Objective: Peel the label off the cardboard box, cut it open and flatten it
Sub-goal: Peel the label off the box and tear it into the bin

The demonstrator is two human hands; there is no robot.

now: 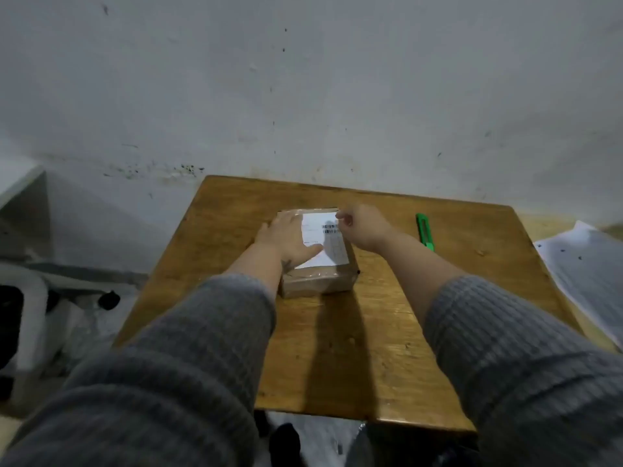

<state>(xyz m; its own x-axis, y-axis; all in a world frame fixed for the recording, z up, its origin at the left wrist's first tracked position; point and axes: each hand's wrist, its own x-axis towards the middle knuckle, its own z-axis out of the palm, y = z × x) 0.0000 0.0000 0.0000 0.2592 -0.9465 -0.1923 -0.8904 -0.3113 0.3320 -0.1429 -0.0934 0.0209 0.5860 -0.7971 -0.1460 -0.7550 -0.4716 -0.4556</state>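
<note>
While the label is not yet off, we read the scene like this:

Box: one cardboard box (317,261) sits on the table (387,348), its long axis running away from us, sealed and not yet cut.

Label: one white label (325,241) lies flat on the top of the box, directly under both hands; we judge it is stuck down all over, though the far right corner is partly hidden.

Left hand: our left hand (286,239) presses flat on the top of the box, fingers (281,220) straight and spread over the label's left edge, thumb lying across its near part.

Right hand: our right hand (362,227) has its fingers (344,218) curled together at the label's far right corner; it looks like a pinch on that corner, but we cannot tell whether paper is caught.

Key relation: the label stretches from the right fingers toward us and to the left, so the peel should run along the box's long axis; the right hand is nearer that corner.

Cutter: one green cutter (424,232) lies on the table just right of the right hand, untouched.

Paper: white sheets (586,274) lie well to the right, count unclear.
</note>
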